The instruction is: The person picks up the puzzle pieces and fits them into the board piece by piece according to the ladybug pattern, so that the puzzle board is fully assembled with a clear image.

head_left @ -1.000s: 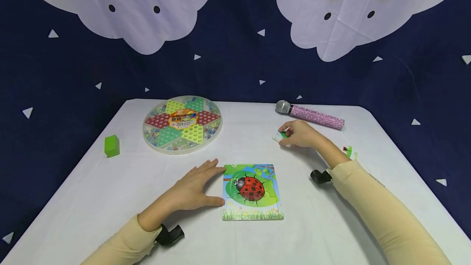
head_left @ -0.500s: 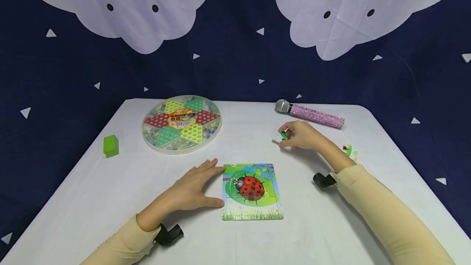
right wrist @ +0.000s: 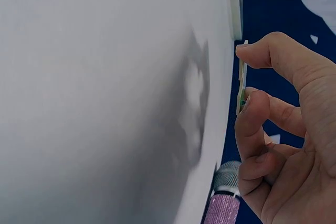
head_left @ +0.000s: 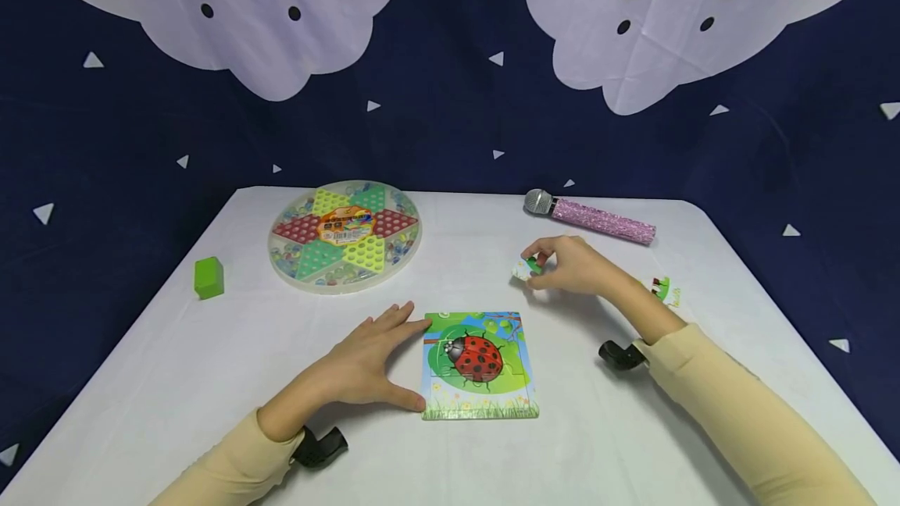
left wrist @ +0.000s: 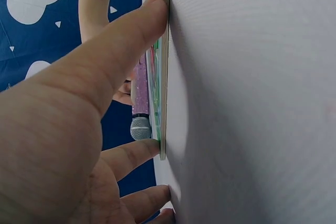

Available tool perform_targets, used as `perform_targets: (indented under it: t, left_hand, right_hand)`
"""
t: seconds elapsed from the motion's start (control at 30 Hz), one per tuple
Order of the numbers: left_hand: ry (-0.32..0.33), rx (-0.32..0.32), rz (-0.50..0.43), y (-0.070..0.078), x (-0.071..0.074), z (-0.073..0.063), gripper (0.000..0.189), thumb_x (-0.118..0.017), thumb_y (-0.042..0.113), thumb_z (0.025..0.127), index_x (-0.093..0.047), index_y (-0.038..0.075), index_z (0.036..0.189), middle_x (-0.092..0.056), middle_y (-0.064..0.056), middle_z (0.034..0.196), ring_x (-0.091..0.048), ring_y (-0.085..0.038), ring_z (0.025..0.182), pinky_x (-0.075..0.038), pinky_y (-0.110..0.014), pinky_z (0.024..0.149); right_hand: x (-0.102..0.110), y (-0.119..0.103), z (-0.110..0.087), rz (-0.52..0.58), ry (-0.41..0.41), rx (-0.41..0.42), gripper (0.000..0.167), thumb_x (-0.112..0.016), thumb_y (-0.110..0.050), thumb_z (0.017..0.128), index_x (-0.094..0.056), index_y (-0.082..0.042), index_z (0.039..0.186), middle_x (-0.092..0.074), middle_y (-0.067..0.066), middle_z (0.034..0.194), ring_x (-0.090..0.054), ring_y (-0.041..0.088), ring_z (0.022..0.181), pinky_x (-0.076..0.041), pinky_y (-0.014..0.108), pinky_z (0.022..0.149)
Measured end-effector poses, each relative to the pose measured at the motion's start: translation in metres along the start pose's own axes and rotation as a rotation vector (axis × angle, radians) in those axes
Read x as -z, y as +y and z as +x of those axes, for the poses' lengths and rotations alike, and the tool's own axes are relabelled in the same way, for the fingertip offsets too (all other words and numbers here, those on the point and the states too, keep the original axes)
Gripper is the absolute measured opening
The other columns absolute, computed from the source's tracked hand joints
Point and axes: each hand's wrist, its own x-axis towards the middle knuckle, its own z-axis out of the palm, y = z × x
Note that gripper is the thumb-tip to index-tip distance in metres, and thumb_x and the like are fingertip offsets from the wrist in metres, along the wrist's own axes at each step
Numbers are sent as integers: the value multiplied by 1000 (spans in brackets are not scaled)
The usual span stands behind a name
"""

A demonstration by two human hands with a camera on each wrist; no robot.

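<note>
A ladybug jigsaw puzzle [head_left: 480, 369] lies flat in its square frame on the white table. My left hand [head_left: 362, 361] is spread along its left side, thumb at the lower left corner and index fingertip at the upper left. In the left wrist view the thumb [left wrist: 131, 32] touches the board's rim. My right hand [head_left: 573, 265] pinches a small puzzle piece [head_left: 523, 268], white and green, between thumb and fingers. The right wrist view shows this piece [right wrist: 242, 77] edge-on, raised off the tabletop with a shadow beneath. Another loose piece [head_left: 664, 291] lies beyond the right forearm.
A round Chinese checkers set [head_left: 344, 236] with marbles sits at the back left. A green block [head_left: 208, 278] stands near the left edge. A glittery pink microphone [head_left: 601, 221] lies at the back right, behind my right hand. A dark blue cloth [head_left: 450, 61] hangs behind the table.
My right hand has raised the puzzle piece from the table and shifted slightly left with it. My left thumb has slid down to the frame's lower left corner.
</note>
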Motion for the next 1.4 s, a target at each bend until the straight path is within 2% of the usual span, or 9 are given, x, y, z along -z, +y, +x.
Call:
perform_targets:
  t: [0.23,0.43,0.83,1.07,1.23,1.4]
  left_hand:
    - [2,-7,11,-1,-1,1,115,-95,59,72,-44,15,165,-23,-19,179,-19,-43,167,-17,-71,132]
    - [7,-7,20,0,1,3,116,-95,60,72,-43,15,166,-23,-19,179,-19,-43,167,-18,-72,131]
    - [11,4,35,-1,0,3,116,-95,60,72,-43,16,166,-23,-17,179,-20,-41,167,-19,-71,132]
    - [9,7,39,-1,0,3,116,-95,61,72,-43,17,166,-23,-17,179,-20,-41,167,-19,-70,132]
    - [6,11,37,0,0,2,115,-94,60,73,-43,16,166,-23,-17,179,-20,-41,167,-19,-71,131]
    - [2,14,33,1,-1,2,114,-94,60,74,-43,16,166,-24,-18,179,-20,-42,167,-19,-71,131]
  right_hand:
    - [-3,-18,-9,4,-16,63,47,-85,-25,85,-75,-9,128,-76,9,107,-51,10,57,-48,29,62]
    - [-7,-36,-17,31,-32,94,45,-86,-24,85,-75,-13,127,-74,7,108,-50,9,53,-48,26,55]
    - [-21,-62,-36,73,-88,141,43,-86,-23,86,-75,-16,127,-72,3,109,-55,7,52,-50,26,53]
    - [-33,-74,-43,53,-102,175,40,-86,-24,87,-75,-17,125,-71,-1,104,-59,5,59,-51,24,60]
    - [-43,-81,-48,7,-101,193,39,-88,-29,87,-76,-20,123,-71,-5,101,-55,3,63,-48,25,68]
    - [-53,-87,-52,-3,-123,228,38,-88,-29,86,-77,-21,121,-70,-8,99,-55,1,64,-51,23,68]
